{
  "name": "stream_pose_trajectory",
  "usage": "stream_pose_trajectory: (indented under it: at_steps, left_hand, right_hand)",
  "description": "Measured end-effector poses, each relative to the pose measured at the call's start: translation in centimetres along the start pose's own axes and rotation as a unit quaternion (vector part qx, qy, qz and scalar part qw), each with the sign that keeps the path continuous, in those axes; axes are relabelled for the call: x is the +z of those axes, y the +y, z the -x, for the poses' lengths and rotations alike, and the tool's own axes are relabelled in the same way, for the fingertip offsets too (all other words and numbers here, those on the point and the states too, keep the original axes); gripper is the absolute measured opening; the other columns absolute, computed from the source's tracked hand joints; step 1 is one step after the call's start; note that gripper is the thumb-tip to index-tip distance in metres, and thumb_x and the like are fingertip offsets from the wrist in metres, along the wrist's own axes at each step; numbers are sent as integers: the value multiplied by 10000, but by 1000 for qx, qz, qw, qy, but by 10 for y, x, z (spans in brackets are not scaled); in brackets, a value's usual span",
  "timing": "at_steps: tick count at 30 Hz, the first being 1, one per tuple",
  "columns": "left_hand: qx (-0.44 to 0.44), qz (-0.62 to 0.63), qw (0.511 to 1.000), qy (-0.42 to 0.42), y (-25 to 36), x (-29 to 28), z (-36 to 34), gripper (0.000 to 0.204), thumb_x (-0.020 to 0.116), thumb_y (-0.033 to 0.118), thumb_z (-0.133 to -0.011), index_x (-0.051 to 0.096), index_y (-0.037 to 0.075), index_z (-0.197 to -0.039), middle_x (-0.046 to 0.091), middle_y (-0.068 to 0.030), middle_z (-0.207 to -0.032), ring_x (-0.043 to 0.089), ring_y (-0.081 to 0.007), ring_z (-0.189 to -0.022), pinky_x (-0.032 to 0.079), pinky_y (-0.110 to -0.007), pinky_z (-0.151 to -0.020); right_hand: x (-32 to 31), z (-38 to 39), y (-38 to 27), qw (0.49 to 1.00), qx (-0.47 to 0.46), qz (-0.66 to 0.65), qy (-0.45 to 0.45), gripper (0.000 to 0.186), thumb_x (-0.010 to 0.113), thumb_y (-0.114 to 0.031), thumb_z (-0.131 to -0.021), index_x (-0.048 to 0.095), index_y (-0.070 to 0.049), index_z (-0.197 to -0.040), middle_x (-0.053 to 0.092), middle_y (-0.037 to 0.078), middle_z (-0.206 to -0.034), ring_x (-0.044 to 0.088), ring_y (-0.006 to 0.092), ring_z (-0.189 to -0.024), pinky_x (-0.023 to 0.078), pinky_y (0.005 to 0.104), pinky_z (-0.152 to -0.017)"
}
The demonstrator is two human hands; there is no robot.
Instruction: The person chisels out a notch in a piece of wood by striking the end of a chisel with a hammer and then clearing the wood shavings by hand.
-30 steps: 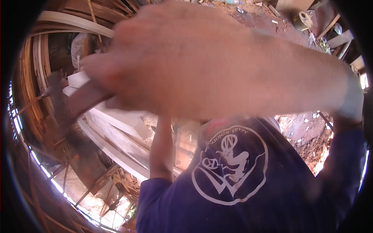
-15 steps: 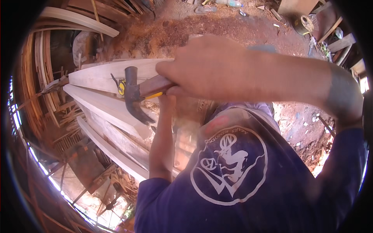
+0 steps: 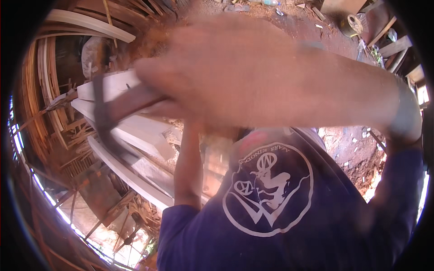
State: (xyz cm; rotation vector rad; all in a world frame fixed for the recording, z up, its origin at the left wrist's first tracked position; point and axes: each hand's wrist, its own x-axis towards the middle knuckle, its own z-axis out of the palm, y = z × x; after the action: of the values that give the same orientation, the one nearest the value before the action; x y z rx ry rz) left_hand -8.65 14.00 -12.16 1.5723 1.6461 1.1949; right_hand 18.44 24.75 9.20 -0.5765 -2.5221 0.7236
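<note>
- Hammer is in the right hand, on the left of the view, in front of the pale beams; its dark head is blurred, and its gap from the wood cannot be told;
- grip of the right hand is closed round the brown handle; the blur suggests speed, so fingers that loosen or turn sweaty could let the handle twist or slip;
- left forearm runs up behind the right hand; the left hand itself is hidden, so I cannot tell whether its grip is wide, narrow or holding something; if its fingers lie in the head's path, an off-line swing could catch them;
- the right hand covers much of the middle of the view; this masking could cause a misjudged blow;
- the curved claw points toward the lower edge; passing too low, it could snag or gouge the wood;
- the upper beam and lower beam slant apart; a knock on unsupported timber could make it shift;
- scraps litter the reddish floor; a sideways step onto them could upset balance
</note>
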Motion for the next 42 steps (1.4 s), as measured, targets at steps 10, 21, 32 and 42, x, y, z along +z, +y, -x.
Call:
stream_pose_trajectory:
  at_steps: [10,21,32,42]
  left_hand:
    - [-102,239,963,-65,19,0,-12,210,569,57,-1009,501,56,-810,470,3,-675,436,-114,-610,427,-316,-653]
    - [-150,97,984,3,49,12,-30,385,610,105,-1021,406,85,-694,468,7,-614,473,-108,-590,438,-304,-632]
    - [-42,-34,998,31,13,8,-19,157,626,46,-989,489,49,-914,545,-3,-710,525,-98,-627,435,-280,-596]
    - [-135,69,987,48,15,14,-14,152,650,5,-968,548,24,-1079,603,-11,-786,559,-92,-654,430,-254,-559]
  right_hand:
    - [5,24,22,979,117,-136,93,385,656,-392,-986,714,-23,-1078,745,150,-873,743,358,-887,598,465,-820]
    - [-31,23,33,992,-10,-105,64,270,645,-266,-995,645,4,-992,700,143,-768,716,288,-713,586,407,-630]
    - [0,-2,22,994,19,65,-82,167,674,-162,-896,749,-54,-1000,759,122,-932,750,285,-953,615,405,-777]
    - [1,-1,25,996,13,83,9,204,707,-225,-917,760,-74,-1043,763,102,-898,766,286,-891,617,417,-745]
